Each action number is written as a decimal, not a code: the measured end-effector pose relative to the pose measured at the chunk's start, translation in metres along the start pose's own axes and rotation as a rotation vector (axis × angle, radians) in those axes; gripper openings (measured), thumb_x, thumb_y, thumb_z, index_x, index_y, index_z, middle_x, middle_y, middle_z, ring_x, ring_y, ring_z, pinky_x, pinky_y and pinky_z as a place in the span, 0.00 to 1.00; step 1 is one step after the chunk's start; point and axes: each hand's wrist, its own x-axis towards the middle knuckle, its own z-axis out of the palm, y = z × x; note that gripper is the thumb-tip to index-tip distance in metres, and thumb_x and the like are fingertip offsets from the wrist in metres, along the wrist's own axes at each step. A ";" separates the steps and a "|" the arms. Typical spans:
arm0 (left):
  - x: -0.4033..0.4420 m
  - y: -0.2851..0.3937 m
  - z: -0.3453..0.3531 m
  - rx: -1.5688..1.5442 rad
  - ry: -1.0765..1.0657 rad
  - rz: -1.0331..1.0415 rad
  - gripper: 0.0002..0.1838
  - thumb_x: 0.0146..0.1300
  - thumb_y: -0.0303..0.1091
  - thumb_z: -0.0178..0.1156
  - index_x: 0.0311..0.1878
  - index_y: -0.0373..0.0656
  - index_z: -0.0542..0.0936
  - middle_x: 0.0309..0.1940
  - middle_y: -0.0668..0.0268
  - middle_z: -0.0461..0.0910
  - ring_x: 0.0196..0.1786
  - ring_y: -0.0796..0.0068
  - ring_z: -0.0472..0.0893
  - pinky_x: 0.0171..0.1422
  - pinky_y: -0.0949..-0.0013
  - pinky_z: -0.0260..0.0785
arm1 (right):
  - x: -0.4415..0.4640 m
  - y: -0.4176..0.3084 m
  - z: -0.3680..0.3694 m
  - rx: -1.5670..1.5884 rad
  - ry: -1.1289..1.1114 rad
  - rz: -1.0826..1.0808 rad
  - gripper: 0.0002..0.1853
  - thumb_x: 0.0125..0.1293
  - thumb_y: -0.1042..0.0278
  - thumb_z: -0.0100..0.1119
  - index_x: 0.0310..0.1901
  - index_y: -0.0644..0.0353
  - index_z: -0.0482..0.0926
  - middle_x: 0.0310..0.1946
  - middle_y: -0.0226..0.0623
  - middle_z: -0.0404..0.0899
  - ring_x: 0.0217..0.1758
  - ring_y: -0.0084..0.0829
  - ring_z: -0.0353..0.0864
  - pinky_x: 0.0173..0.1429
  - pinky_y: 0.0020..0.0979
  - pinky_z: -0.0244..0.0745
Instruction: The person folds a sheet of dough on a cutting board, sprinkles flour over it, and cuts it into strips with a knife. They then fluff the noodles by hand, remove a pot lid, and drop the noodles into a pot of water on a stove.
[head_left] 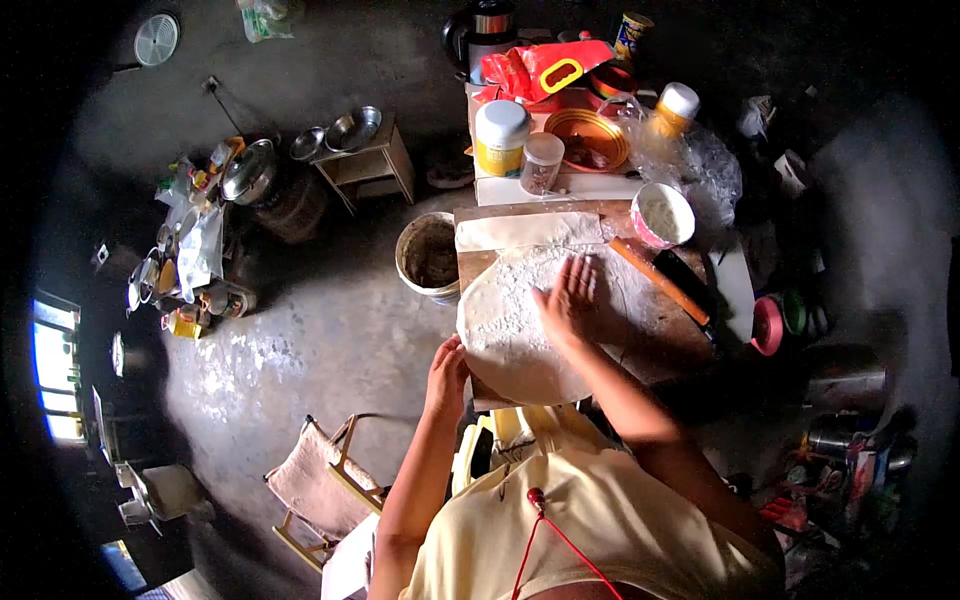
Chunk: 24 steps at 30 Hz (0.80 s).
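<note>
2 hands (447, 372) (568, 303) apart (right palm-down)

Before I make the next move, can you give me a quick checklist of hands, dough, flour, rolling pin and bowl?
1. Right hand free of tools, flat on the dough sheet: ok.
2. Left hand gripping the sheet's left edge: cannot tell; it's at that edge.
3. Flour spread evenly: not ok; patchy, with the near part looking barer.
4. Rolling pin out of the hands, lying at the right: ok.
5. Bowl upright: ok.
</note>
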 end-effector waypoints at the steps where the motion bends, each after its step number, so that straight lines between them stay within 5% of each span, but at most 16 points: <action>1: 0.003 0.003 0.002 0.016 0.018 -0.003 0.20 0.63 0.33 0.50 0.57 0.37 0.67 0.47 0.66 0.75 0.49 0.75 0.74 0.56 0.72 0.63 | 0.011 -0.014 0.009 -0.004 0.002 0.016 0.46 0.63 0.40 0.42 0.68 0.71 0.40 0.70 0.57 0.34 0.74 0.52 0.30 0.73 0.46 0.26; 4: 0.020 0.003 -0.007 0.018 -0.007 0.005 0.20 0.63 0.33 0.50 0.57 0.37 0.67 0.46 0.66 0.75 0.49 0.75 0.74 0.57 0.72 0.63 | 0.014 -0.058 0.016 0.039 0.042 -0.075 0.45 0.64 0.38 0.39 0.68 0.67 0.39 0.70 0.57 0.34 0.74 0.49 0.32 0.73 0.47 0.26; 6: 0.027 0.001 -0.016 -0.001 -0.057 0.010 0.20 0.63 0.33 0.50 0.57 0.38 0.67 0.46 0.66 0.75 0.49 0.74 0.74 0.57 0.71 0.63 | -0.004 -0.069 0.021 0.204 0.043 -0.307 0.42 0.63 0.43 0.45 0.68 0.67 0.45 0.69 0.60 0.38 0.73 0.50 0.38 0.73 0.48 0.35; 9: 0.026 0.002 -0.017 -0.050 0.008 -0.031 0.20 0.64 0.34 0.50 0.57 0.38 0.67 0.47 0.65 0.75 0.49 0.74 0.74 0.57 0.71 0.63 | -0.046 -0.070 0.006 -0.065 -0.057 -0.583 0.30 0.61 0.72 0.45 0.66 0.62 0.54 0.69 0.48 0.48 0.73 0.43 0.44 0.74 0.45 0.37; 12: 0.023 0.005 -0.019 -0.092 -0.088 -0.018 0.19 0.64 0.35 0.50 0.57 0.38 0.68 0.49 0.64 0.75 0.50 0.72 0.74 0.58 0.70 0.64 | -0.070 -0.045 -0.026 0.213 -0.197 -0.604 0.34 0.55 0.83 0.39 0.66 0.51 0.58 0.70 0.35 0.50 0.73 0.36 0.45 0.75 0.43 0.37; 13: 0.023 0.005 -0.022 -0.091 -0.090 -0.023 0.19 0.64 0.35 0.50 0.57 0.38 0.68 0.49 0.64 0.75 0.50 0.72 0.74 0.58 0.70 0.64 | -0.071 -0.033 -0.027 -0.046 -0.308 -0.601 0.32 0.61 0.77 0.41 0.69 0.53 0.51 0.72 0.36 0.41 0.75 0.37 0.37 0.75 0.41 0.32; 15: 0.024 0.005 -0.030 -0.059 -0.079 -0.062 0.18 0.64 0.34 0.49 0.56 0.37 0.69 0.48 0.63 0.75 0.51 0.71 0.74 0.59 0.69 0.64 | -0.066 -0.001 -0.038 0.105 -0.203 -0.464 0.31 0.65 0.68 0.43 0.69 0.56 0.48 0.72 0.40 0.40 0.75 0.40 0.36 0.75 0.42 0.30; 19: 0.020 0.013 -0.025 -0.037 -0.109 -0.071 0.20 0.64 0.37 0.49 0.55 0.35 0.68 0.50 0.60 0.74 0.53 0.67 0.74 0.61 0.66 0.62 | -0.024 0.008 -0.020 0.096 -0.046 -0.176 0.42 0.61 0.50 0.53 0.68 0.66 0.44 0.70 0.53 0.36 0.75 0.46 0.32 0.74 0.45 0.28; 21: 0.029 0.006 -0.033 -0.073 -0.126 -0.057 0.17 0.65 0.36 0.49 0.52 0.36 0.70 0.47 0.63 0.75 0.49 0.68 0.74 0.59 0.66 0.64 | -0.011 -0.027 0.009 0.095 -0.054 -0.127 0.43 0.60 0.51 0.54 0.68 0.66 0.46 0.71 0.52 0.35 0.75 0.46 0.32 0.73 0.45 0.30; 24: 0.034 0.008 -0.033 -0.090 -0.187 -0.061 0.17 0.66 0.35 0.46 0.55 0.38 0.69 0.47 0.65 0.75 0.50 0.70 0.75 0.59 0.68 0.64 | -0.028 -0.076 0.019 0.200 0.094 -0.364 0.38 0.58 0.51 0.55 0.64 0.67 0.56 0.67 0.51 0.53 0.73 0.47 0.45 0.72 0.47 0.39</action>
